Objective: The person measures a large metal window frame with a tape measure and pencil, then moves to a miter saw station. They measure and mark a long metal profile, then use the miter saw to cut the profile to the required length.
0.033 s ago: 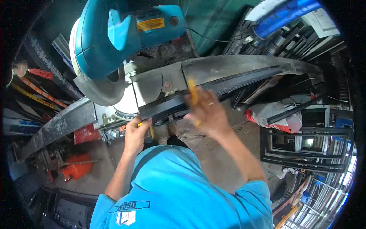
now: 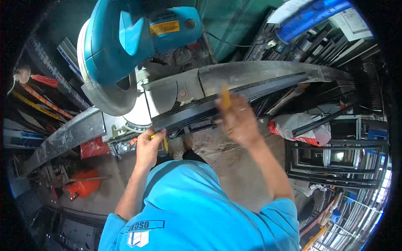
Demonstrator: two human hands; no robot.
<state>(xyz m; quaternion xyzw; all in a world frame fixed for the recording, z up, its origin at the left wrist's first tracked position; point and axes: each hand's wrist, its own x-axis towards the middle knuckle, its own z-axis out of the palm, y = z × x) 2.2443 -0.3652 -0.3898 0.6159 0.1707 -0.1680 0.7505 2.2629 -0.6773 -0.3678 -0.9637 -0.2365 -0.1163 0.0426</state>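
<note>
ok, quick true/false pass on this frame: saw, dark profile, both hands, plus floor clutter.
1. The blue mitre saw has its head raised above the dark profile. True.
2. The right hand holds a yellow pencil against the long dark profile. True.
3. The left hand is resting on the saw's top handle. False: it is low at the front edge of the saw base, at the near end of the profile, with something yellow in its grip.
4. A red canister lies on the floor to the person's left. True.
5. The person wears a red shirt. False: the shirt is blue.
6. The profile lies on the floor. False: it rests across the saw bed, against the fence.
</note>
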